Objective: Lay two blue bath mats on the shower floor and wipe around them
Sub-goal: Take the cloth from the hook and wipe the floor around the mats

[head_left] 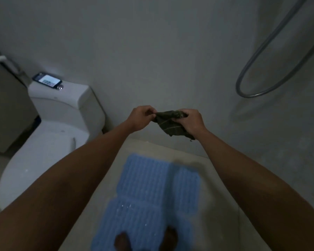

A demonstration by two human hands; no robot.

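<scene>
Two blue ribbed bath mats lie on the pale shower floor (212, 205): the far mat (158, 176) and the near mat (141, 220), touching end to end. My bare feet stand on the near mat. Out in front at chest height, both hands hold a dark green cloth (169, 124). My left hand (140, 115) pinches its left corner. My right hand (190, 120) grips the bunched right part, and the rest of the cloth hangs below that hand.
A white toilet (49, 134) stands at the left, with a lit phone (47, 80) on its cistern. A grey shower hose (272, 69) loops down the right wall. A grey wall (152, 51) rises straight ahead, and a cabinet (5, 109) sits at the far left.
</scene>
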